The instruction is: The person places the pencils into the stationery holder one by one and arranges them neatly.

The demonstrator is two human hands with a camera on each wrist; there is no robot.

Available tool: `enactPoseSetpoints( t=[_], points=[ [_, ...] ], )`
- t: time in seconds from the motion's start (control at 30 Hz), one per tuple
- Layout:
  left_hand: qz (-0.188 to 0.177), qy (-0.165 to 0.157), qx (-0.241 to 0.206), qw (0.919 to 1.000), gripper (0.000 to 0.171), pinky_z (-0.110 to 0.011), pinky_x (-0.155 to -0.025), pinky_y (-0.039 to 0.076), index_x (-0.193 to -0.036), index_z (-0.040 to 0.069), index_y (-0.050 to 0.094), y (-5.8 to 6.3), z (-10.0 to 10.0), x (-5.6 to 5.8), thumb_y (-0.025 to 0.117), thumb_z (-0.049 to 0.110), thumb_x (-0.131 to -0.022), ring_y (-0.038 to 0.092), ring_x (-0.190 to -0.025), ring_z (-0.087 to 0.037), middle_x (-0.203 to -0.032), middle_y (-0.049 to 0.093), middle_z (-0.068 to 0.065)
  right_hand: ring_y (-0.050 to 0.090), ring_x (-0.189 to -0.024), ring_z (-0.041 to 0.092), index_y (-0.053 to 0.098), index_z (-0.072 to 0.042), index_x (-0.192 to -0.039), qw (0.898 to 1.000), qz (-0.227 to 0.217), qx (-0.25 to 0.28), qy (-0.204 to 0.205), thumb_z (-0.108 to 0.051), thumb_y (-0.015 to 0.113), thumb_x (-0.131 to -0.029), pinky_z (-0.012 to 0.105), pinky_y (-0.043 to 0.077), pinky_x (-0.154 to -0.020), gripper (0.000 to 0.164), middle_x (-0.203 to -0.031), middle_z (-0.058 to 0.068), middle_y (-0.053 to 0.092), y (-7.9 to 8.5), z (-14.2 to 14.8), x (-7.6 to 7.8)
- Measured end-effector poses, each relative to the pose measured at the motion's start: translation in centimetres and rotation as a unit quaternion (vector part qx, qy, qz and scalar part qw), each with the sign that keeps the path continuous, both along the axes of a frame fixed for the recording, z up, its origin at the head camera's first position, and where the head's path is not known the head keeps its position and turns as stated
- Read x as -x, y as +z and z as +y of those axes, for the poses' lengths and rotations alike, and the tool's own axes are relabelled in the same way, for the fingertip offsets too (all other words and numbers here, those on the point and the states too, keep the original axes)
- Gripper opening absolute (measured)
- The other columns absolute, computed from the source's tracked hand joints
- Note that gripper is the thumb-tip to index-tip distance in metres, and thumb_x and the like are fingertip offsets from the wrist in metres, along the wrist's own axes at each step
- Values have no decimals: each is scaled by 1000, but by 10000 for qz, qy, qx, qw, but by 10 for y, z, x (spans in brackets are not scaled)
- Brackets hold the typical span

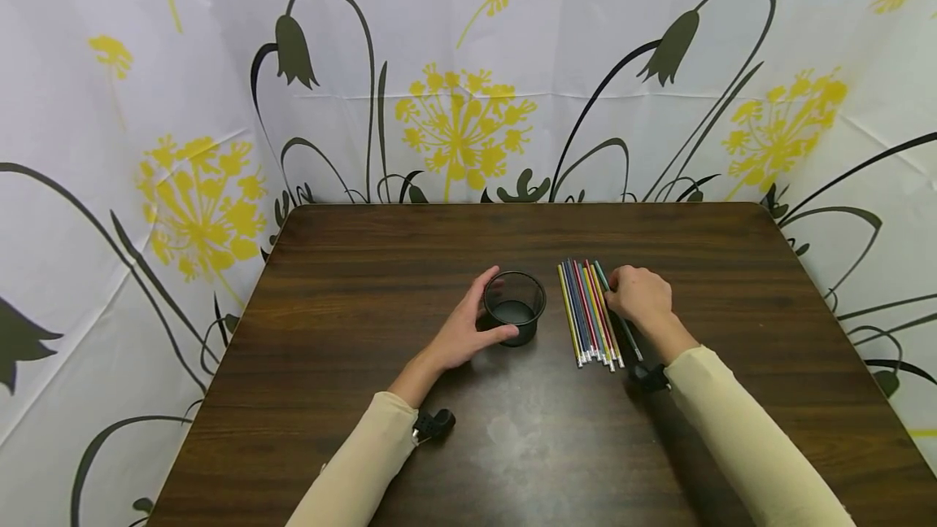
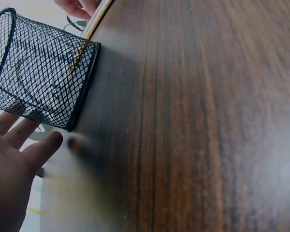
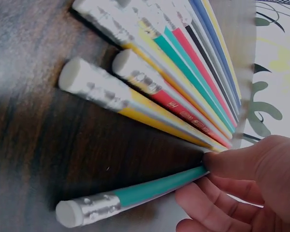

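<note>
A black wire-mesh pencil cup stands upright on the table. My left hand is curved around its left side, thumb in front and fingers behind; the left wrist view also shows the mesh cup beside the fingers. To the cup's right lies a row of pencils in yellow, red, blue, green and other colours, eraser ends toward me. My right hand pinches a green pencil at the row's right side, a little apart from the others. Its white eraser end points away from the fingers.
The dark wood-grain table reaches back to a white curtain printed with yellow and grey-green flowers. A small black device is strapped to the left wrist, and a similar black device to the right.
</note>
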State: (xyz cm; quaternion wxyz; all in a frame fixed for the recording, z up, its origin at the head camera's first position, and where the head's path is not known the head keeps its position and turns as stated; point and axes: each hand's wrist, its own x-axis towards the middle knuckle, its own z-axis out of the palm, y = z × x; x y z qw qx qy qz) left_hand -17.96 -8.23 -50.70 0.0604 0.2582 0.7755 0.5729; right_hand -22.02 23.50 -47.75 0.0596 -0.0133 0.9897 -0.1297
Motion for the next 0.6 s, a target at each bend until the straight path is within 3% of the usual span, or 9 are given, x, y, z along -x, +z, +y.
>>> enactPoseSetpoints(
  t=[0.13,0.3,0.43,0.6],
  points=[
    [-104,-53,53,9999,93,-53,-106,37,-156,32,14,2,1,-2,75,20,-88,32,-141,-26,-153,33,-16,63,-80,32,71,-7,-101,9999,-93,77,-41,-24,65,-88,50,50,-65,22,-98,16,69,2,1,-1],
    [-141,-108,-18,9998,89,-58,-105,35,-157,17,14,18,2,-9,72,12,-90,32,-140,-36,-151,34,-22,63,-79,32,69,-7,-108,9994,-157,220,-227,-23,61,-88,49,50,-65,27,-101,16,69,7,5,-2],
    [-202,-158,-78,9996,87,-60,-106,33,-156,9,15,34,3,-15,71,8,-90,32,-139,-40,-149,33,-27,62,-74,30,69,-7,-107,9987,169,398,-251,-23,59,-89,47,49,-61,26,-95,13,70,18,9,-3],
    [-197,-73,-96,9997,86,-60,-105,33,-156,9,17,36,4,-16,71,7,-89,33,-138,-39,-148,36,-24,64,-73,31,69,-8,-106,9926,900,764,-279,-24,57,-91,48,48,-60,25,-94,11,72,44,6,-6]
  ],
)
